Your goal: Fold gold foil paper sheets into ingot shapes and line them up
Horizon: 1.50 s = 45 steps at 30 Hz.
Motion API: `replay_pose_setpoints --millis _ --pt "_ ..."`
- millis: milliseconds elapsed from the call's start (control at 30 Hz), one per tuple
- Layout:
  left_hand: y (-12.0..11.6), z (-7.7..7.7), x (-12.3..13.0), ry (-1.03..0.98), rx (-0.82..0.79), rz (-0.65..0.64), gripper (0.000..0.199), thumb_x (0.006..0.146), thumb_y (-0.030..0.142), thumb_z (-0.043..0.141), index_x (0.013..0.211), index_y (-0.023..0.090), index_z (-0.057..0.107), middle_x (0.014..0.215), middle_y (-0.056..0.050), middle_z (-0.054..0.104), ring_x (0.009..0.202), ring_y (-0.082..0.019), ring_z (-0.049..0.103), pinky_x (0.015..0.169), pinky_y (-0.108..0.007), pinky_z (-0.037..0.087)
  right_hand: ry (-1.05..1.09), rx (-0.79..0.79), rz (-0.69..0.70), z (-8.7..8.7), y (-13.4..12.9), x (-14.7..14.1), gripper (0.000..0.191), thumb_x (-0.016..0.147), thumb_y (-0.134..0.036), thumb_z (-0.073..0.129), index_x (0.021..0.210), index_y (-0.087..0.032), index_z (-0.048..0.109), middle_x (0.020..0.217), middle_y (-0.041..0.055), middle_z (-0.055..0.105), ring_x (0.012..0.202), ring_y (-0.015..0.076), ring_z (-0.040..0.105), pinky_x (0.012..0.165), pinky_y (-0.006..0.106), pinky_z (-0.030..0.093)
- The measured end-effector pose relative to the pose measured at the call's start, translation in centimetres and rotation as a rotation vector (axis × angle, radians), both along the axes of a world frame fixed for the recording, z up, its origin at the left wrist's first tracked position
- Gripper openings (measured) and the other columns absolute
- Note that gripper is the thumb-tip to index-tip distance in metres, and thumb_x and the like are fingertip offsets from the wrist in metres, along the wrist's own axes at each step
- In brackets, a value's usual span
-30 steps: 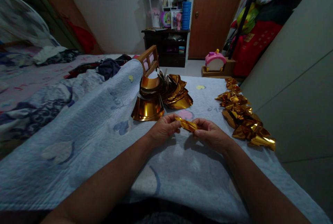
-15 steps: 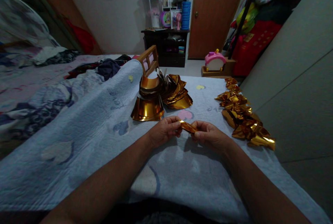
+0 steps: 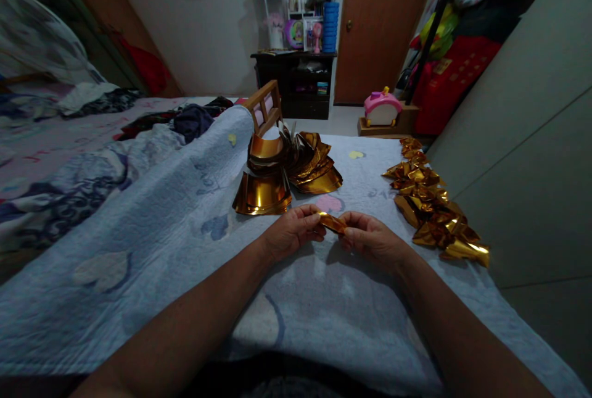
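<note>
Out over the pale blue quilt (image 3: 324,299), a folded gold piece (image 3: 332,223) hangs between two hands. The left hand (image 3: 296,229) has its grip pinched closed on one end, thumb against fingers; the right hand (image 3: 370,237) pinches the other end just as tightly. Just beyond them, curved gold sheets (image 3: 266,191) lie in overlapping stacks. Over to the right, a row of crumpled gold pieces (image 3: 430,200) runs along the quilt's edge. Past the quilt I see a pink toy (image 3: 383,108) near a wooden door (image 3: 388,28).
</note>
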<state>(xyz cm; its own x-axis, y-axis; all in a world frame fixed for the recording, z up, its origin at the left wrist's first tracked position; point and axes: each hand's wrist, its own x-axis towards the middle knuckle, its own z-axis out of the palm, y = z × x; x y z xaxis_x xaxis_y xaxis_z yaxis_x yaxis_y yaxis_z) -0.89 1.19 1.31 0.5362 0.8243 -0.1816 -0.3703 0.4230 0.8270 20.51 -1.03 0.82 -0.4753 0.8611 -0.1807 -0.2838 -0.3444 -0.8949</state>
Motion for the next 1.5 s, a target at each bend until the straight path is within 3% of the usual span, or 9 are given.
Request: replay_pose_setpoints --millis 200,767,1000,1133,1300,1500 --pt "0.14 -0.52 -0.1 -0.026 -0.007 0.005 0.038 0.071 0.035 0.088 0.093 0.012 0.068 0.08 -0.004 0.07 0.067 -0.012 0.066 0.064 -0.023 0.052 -0.017 0.052 -0.028 0.33 -0.04 -0.1 0.035 0.07 -0.041 0.087 0.091 -0.02 0.069 0.08 0.0 0.063 0.066 0.0111 0.052 0.062 0.027 0.041" --pt "0.15 -0.63 0.09 0.002 -0.018 0.06 0.037 0.07 0.036 0.088 0.09 0.013 0.066 0.079 -0.004 0.072 0.066 -0.012 0.067 0.063 -0.022 0.054 -0.021 0.053 -0.049 -0.29 0.21 -0.13 0.033 0.068 -0.039 0.088 0.086 -0.019 0.069 0.079 0.0005 0.065 0.065 0.0122 0.055 0.062 0.027 0.045" --pt "0.25 -0.28 0.22 -0.002 -0.045 0.112 0.037 0.069 0.035 0.089 0.088 0.013 0.066 0.077 -0.003 0.072 0.066 -0.011 0.068 0.062 -0.02 0.055 0.015 0.134 -0.124 0.3 0.06 -0.33 0.04 0.068 -0.027 0.087 0.098 -0.026 0.059 0.099 -0.0018 0.063 0.075 0.0117 0.06 0.065 0.026 0.049" --pt "0.29 -0.23 0.36 -0.002 -0.067 0.127 0.037 0.067 0.034 0.091 0.086 0.013 0.066 0.077 -0.003 0.073 0.067 -0.011 0.068 0.063 -0.019 0.056 -0.01 0.194 -0.11 0.25 0.02 -0.59 0.035 0.07 -0.027 0.086 0.087 -0.024 0.056 0.091 -0.003 0.063 0.073 0.0116 0.059 0.065 0.026 0.048" --pt "0.23 -0.6 0.38 -0.002 -0.075 0.1 0.036 0.067 0.031 0.091 0.085 0.013 0.065 0.078 -0.004 0.073 0.068 -0.012 0.069 0.065 -0.02 0.056 -0.097 0.249 -0.163 0.36 0.07 -0.72 0.025 0.071 -0.03 0.085 0.077 -0.021 0.063 0.081 -0.0023 0.062 0.071 0.0123 0.056 0.067 0.028 0.047" --pt "0.08 -0.45 0.35 -0.006 -0.079 0.094 0.037 0.066 0.031 0.091 0.084 0.013 0.065 0.078 -0.003 0.073 0.068 -0.011 0.069 0.066 -0.02 0.057 -0.14 0.235 -0.194 0.54 0.18 -0.5 0.019 0.072 -0.033 0.082 0.077 -0.021 0.069 0.074 -0.0012 0.066 0.068 0.0128 0.057 0.068 0.029 0.045"
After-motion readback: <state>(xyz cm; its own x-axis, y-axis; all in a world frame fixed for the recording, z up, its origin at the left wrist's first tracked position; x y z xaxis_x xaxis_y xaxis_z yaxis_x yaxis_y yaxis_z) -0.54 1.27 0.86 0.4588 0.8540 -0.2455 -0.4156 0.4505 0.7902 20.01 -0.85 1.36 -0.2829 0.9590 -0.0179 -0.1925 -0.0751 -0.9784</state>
